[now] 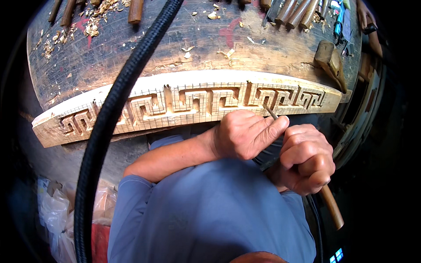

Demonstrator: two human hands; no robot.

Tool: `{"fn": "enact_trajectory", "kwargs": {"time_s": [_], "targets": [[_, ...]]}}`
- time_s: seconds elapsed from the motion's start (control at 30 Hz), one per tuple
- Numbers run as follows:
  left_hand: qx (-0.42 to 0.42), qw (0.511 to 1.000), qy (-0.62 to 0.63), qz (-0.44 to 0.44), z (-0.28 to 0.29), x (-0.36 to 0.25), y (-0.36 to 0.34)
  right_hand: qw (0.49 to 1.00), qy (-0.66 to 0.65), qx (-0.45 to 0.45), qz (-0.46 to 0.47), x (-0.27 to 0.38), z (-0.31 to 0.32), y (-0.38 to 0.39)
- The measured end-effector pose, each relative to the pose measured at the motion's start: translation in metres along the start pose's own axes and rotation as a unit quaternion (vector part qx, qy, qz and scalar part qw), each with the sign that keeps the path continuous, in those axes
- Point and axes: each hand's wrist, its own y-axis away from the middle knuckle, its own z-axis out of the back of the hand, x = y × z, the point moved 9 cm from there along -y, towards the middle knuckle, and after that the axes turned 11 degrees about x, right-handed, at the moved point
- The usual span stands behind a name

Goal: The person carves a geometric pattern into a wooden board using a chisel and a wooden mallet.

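Note:
A long pale wooden board [109, 94] with a carved key-pattern and a pencilled grid lies along the front edge of the workbench. My right hand [307, 158] is closed around the brown wooden handle of a carving chisel [332, 208]. Its thin metal blade [269, 111] points up-left into the carving near the board's right part. My left hand [245, 133] wraps over the blade shaft, thumb pressed along it, just below the board's lower edge.
A worn dark workbench [175, 48] carries wood chips, a wooden mallet [331, 61] at right and several chisel handles [298, 11] along the back. A thick black braided hose [109, 118] crosses the board on the left. Plastic bags [57, 215] lie below left.

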Motion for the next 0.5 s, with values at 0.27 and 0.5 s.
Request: {"fn": "enact_trajectory", "kwargs": {"time_s": [0.27, 0.5], "targets": [[0.008, 0.998, 0.024, -0.054, 0.007, -0.002, 0.004, 0.994, -0.039, 0.071, 0.069, 0.018, -0.013, -0.002], [0.039, 0.998, 0.031, -0.047, 0.004, -0.002, 0.005, 0.997, 0.016, 0.059, 0.046, 0.018, -0.014, 0.002]]}}
